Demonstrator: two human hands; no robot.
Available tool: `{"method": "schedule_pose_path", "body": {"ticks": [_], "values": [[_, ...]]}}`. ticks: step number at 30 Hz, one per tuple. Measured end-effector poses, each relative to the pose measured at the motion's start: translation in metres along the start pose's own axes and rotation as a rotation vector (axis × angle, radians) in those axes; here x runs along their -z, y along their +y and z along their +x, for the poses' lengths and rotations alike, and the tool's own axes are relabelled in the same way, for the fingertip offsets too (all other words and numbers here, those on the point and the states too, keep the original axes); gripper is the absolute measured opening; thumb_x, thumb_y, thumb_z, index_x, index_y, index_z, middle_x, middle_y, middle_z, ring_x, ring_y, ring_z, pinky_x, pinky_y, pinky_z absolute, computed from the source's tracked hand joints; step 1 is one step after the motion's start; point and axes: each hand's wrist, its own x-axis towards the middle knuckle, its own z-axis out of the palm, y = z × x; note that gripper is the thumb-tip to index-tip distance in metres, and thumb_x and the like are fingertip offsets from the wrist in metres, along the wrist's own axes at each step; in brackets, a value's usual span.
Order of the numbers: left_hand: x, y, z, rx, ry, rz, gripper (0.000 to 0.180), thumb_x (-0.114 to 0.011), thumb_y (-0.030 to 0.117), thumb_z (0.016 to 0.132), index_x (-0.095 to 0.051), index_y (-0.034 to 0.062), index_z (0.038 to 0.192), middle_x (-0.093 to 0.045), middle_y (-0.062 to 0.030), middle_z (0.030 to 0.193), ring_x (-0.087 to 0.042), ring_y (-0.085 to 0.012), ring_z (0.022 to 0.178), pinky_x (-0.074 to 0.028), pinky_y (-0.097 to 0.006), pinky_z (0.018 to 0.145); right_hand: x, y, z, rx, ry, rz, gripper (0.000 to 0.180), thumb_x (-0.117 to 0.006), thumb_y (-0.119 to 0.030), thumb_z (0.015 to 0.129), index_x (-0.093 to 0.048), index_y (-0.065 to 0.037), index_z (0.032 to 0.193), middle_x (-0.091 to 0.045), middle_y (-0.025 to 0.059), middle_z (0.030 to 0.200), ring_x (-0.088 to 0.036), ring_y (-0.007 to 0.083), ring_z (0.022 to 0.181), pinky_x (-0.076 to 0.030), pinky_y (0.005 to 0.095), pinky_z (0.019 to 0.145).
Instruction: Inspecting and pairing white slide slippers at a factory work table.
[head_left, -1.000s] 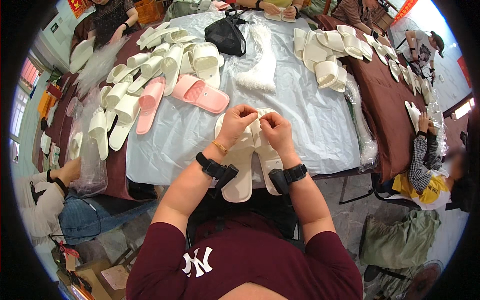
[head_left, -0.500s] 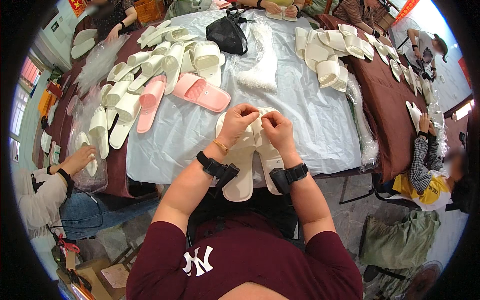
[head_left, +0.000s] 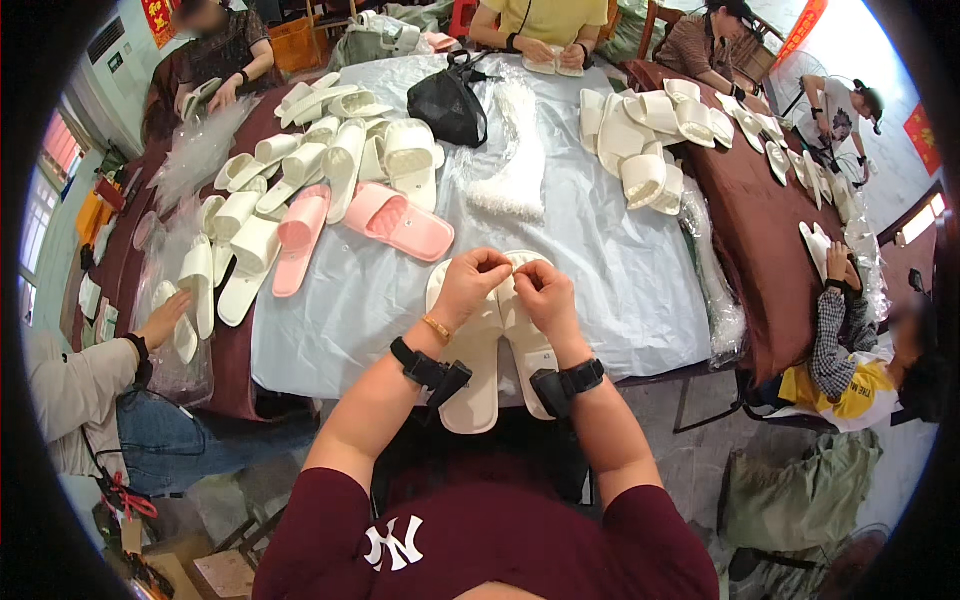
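A pair of cream slippers lies side by side at the table's near edge, soles toward me: the left slipper (head_left: 470,402) and the right slipper (head_left: 529,372). Over their toe ends, my left hand (head_left: 470,289) is closed, thumb and forefinger pinched together. Close beside it, my right hand (head_left: 546,299) makes a similar pinch, fingertips nearly meeting the left ones. Whatever sits between the fingertips is too small to make out. My hands and wrists cover much of the slippers' straps. A pink slipper (head_left: 400,222) rests on the sheet beyond my left hand.
Many cream slippers (head_left: 410,150) pile up on the left, with another pink slipper (head_left: 300,240). More cream slippers (head_left: 645,178) lie at the far right. A black mesh bag (head_left: 447,106) and a bundle of white strands (head_left: 510,180) occupy the far middle. Co-workers sit around the table.
The whole view has shifted, so the table and slippers appear lower. My hands keep pinching over the toe ends, fingertips slightly closer together. A co-worker at far left now holds a slipper.
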Motion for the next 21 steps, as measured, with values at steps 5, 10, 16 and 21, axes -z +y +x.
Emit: {"method": "schedule_pose_path", "body": {"ticks": [5,10,16,21], "values": [[0.0049,-0.0030,0.0017,0.013,-0.018,-0.010,0.012,-0.065,0.011,0.085,-0.066,-0.0003,0.088,-0.063,0.0011,0.079,-0.054,-0.0047,0.071,-0.044,-0.020,0.064,-0.0020,-0.0021,-0.0004,-0.002,0.000,-0.023,0.009,-0.062,-0.010,0.081,-0.063,-0.001,0.081,-0.062,0.0051,0.062,-0.056,0.0083,0.057,-0.045,0.0253,0.054],[0.0018,-0.0015,0.0016,0.034,-0.030,-0.066,0.013,-0.065,0.011,0.086,-0.066,0.0001,0.093,-0.063,0.0004,0.084,-0.055,-0.0060,0.077,-0.044,-0.020,0.070,-0.0005,-0.0034,-0.0006,0.022,-0.012,-0.023,0.009,-0.062,-0.010,0.081,-0.062,-0.001,0.081,-0.061,0.0046,0.061,-0.054,0.0080,0.056,-0.045,0.0253,0.053],[0.0028,-0.0016,0.0012,0.033,-0.081,-0.042,0.014,-0.066,0.012,0.085,-0.066,0.0005,0.094,-0.064,-0.0002,0.088,-0.056,-0.0066,0.080,-0.045,-0.021,0.073,-0.0004,-0.0016,-0.0011,-0.009,-0.024,0.004,0.010,-0.062,-0.010,0.081,-0.063,0.000,0.080,-0.059,0.0036,0.060,-0.052,0.0068,0.055,-0.043,0.0248,0.052],[0.0038,-0.0050,0.0014,0.035,-0.098,0.011,0.015,-0.066,0.013,0.086,-0.066,0.0005,0.093,-0.064,0.0003,0.086,-0.055,-0.0057,0.079,-0.045,-0.021,0.072,0.0000,-0.0082,-0.0010,-0.018,-0.031,-0.022,0.010,-0.062,-0.010,0.081,-0.063,0.000,0.080,-0.059,0.0037,0.059,-0.053,0.0070,0.054,-0.043,0.0248,0.052]]}}
